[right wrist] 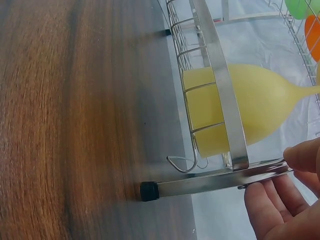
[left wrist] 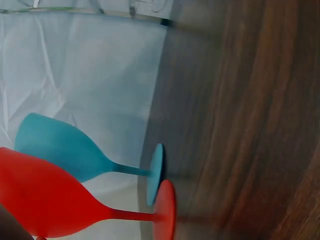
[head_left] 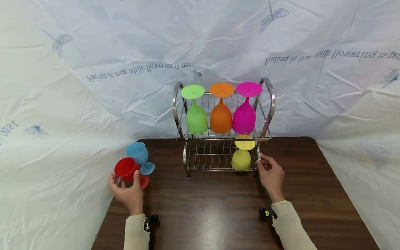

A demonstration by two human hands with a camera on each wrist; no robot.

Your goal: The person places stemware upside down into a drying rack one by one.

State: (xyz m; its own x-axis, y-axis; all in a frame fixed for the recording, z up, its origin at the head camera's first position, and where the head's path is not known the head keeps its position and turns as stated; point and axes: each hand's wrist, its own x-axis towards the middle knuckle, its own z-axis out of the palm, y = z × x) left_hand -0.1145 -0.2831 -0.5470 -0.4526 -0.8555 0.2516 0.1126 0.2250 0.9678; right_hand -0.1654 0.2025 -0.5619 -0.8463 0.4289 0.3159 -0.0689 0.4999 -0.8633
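Note:
My left hand (head_left: pixel 128 194) holds the bowl of a red wine glass (head_left: pixel 126 169), thumb on its right side and fingers round the left. The glass is upright, its foot close to the table in the left wrist view. Right behind it stands a blue wine glass (head_left: pixel 137 153), also upright. My right hand (head_left: pixel 272 175) grips the right side frame of a two-tier metal dish rack (right wrist: pixel 200 185) between thumb and fingers. Upside down on the rack's lower tier rests a yellow wine glass (head_left: pixel 241 159), at the right end beside that hand.
The upper tier carries a green wine glass (head_left: pixel 197 119), an orange one (head_left: pixel 221 119) and a magenta one (head_left: pixel 244 118), all upside down. A white printed sheet (head_left: pixel 156 86) hangs behind and beside the dark wooden table (head_left: pixel 206 208).

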